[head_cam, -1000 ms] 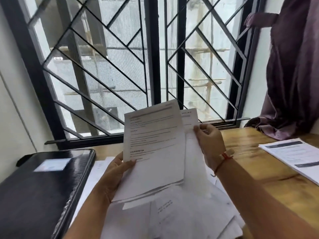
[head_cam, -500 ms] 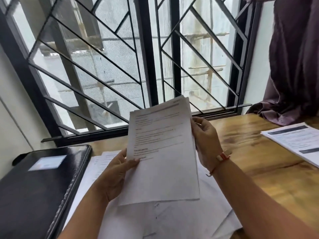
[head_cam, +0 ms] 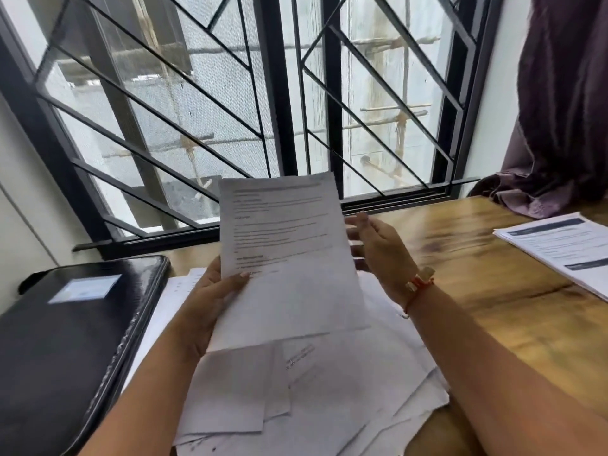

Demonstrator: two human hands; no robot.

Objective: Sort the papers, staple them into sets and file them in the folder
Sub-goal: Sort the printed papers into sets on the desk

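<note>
My left hand point(head_cam: 210, 301) grips a printed sheet of paper point(head_cam: 286, 258) by its left edge, thumb on the front, and holds it upright above the table. My right hand point(head_cam: 378, 248) is just off the sheet's right edge, fingers relaxed and spread, holding nothing. Under the sheet lies a loose heap of white papers point(head_cam: 316, 390) on the wooden table point(head_cam: 493, 291). A black folder point(head_cam: 75, 340) lies shut at the left. A separate stack of printed papers point(head_cam: 566, 245) sits at the right edge.
A barred window point(head_cam: 263, 110) runs along the back of the table. A dark purple curtain point(head_cam: 566, 110) hangs at the right and bunches on the table corner. Bare wood shows between the heap and the right stack.
My right hand has let go of the sheet's right edge and opened beside it. The sheet now rests in my left hand alone. The camera has tilted down.
</note>
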